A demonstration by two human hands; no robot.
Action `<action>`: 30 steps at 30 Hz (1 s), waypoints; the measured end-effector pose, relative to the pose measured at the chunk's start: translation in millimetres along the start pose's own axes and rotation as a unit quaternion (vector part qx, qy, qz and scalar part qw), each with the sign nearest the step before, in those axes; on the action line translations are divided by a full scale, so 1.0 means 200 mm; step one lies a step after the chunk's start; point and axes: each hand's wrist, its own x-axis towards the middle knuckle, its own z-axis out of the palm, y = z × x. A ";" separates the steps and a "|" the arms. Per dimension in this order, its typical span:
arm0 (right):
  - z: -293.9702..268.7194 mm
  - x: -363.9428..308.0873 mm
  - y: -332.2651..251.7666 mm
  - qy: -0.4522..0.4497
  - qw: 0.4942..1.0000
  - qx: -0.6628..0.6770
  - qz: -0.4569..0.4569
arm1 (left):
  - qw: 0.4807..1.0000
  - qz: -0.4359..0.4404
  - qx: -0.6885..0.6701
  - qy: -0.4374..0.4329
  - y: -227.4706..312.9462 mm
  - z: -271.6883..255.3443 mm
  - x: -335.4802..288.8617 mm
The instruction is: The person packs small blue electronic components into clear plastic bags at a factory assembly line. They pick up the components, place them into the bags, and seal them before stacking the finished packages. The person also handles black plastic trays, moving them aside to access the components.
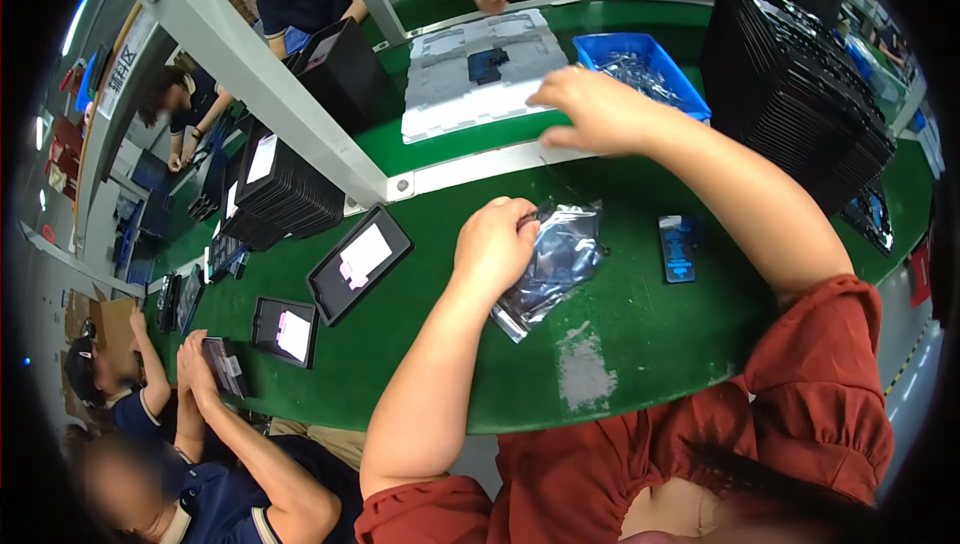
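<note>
Left hand point(495, 242) pinches the mouth of a silvery bag point(555, 266) lying mid-belt point(420, 344) toward its near edge. Right hand point(590, 109), fingers loosely spread and empty, reaches over the belt's far edge beside the blue bin point(690, 79); bagging looks underway, and a part must be fetched and slid in.

The left hand point(495, 242) hides the top of the silvery bag point(553, 266).

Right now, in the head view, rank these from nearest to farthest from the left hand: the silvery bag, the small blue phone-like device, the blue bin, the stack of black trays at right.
1. Silvery bag: gripped by the left hand.
2. Small blue device: on the green belt, to the right.
3. Blue bin: beyond the rail, near the right hand.
4. Stack of black trays: far right.
</note>
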 end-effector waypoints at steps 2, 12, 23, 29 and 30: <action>0.06 0.22 0.08 -0.026 0.999 -0.018 0.017 | 1.000 0.001 -0.015 -0.003 -0.01 0.00 0.00; 0.31 0.88 0.37 -0.223 0.965 -0.004 0.141 | 0.999 0.021 -0.022 -0.012 0.01 0.00 -0.01; 0.36 0.89 0.41 -0.318 0.942 -0.041 0.099 | 1.000 0.005 -0.027 -0.013 -0.01 0.00 -0.02; 0.31 0.74 0.30 -0.286 0.953 -0.074 0.066 | 0.999 0.031 -0.030 0.009 -0.02 0.00 -0.01; 0.31 0.73 0.28 -0.283 0.953 -0.081 0.067 | 0.999 0.031 -0.030 0.011 -0.03 0.00 -0.01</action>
